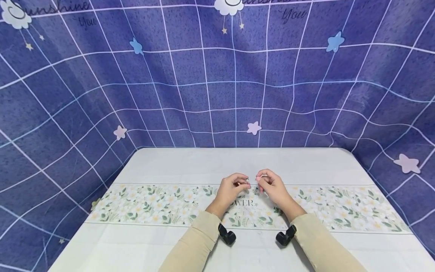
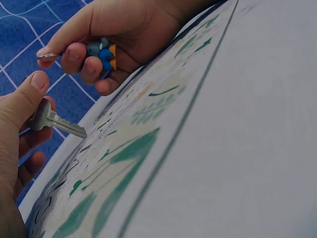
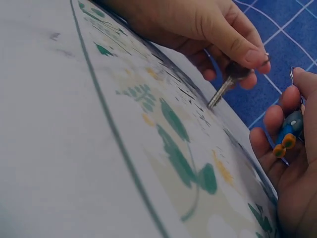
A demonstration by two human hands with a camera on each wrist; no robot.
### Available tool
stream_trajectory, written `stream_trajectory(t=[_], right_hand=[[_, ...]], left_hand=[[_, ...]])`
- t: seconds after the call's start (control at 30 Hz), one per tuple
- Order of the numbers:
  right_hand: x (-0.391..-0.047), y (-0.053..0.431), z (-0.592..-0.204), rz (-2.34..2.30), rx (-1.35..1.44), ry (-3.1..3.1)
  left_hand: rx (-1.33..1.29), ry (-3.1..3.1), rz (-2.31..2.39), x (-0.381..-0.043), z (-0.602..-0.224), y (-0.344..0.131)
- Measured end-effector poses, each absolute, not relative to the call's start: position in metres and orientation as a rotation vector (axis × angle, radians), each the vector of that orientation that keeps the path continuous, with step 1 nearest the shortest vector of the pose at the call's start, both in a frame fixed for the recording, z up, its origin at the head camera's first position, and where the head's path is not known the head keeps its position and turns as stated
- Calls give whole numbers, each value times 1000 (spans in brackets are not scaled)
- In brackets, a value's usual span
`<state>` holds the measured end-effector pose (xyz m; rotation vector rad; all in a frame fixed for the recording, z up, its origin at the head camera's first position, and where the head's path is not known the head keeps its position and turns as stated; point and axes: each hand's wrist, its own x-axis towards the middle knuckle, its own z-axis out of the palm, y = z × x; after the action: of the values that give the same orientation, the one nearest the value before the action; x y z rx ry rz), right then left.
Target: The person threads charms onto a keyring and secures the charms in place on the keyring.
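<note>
My left hand (image 1: pixel 227 192) pinches a metal key (image 2: pixel 59 123) by its head between thumb and fingers. The key's toothed blade points down and away from the fingers. Facing it, my right hand (image 1: pixel 274 189) holds a keychain with a small figure (image 3: pixel 291 130), grey above, blue in the middle and orange at its feet. Thumb and forefinger of that hand pinch the keychain's thin metal ring (image 2: pixel 48 57), while the figure lies against the curled fingers. A narrow gap separates the two hands, and the key looks apart from the ring. The head view barely shows either item.
Beneath both hands is a table with a white cover (image 1: pixel 136 245) and a floral band (image 1: pixel 163 206) across it. A blue grid-patterned curtain (image 1: pixel 221 94) hangs behind and at the sides. Each forearm carries a black wrist camera (image 1: pixel 227 235).
</note>
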<state>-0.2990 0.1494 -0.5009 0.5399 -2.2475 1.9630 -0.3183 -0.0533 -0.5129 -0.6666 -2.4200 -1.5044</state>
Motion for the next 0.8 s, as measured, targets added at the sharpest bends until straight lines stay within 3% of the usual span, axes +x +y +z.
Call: stream_trajectory(t=[0.43, 0.8], right_hand=[[-300, 142, -509, 1972, 601, -2245], [-282, 137, -481, 1976, 619, -2271]], left_hand=[[-726, -2414, -1480, -316, -513, -54], [-738, -2439, -1497, -315, -513, -54]])
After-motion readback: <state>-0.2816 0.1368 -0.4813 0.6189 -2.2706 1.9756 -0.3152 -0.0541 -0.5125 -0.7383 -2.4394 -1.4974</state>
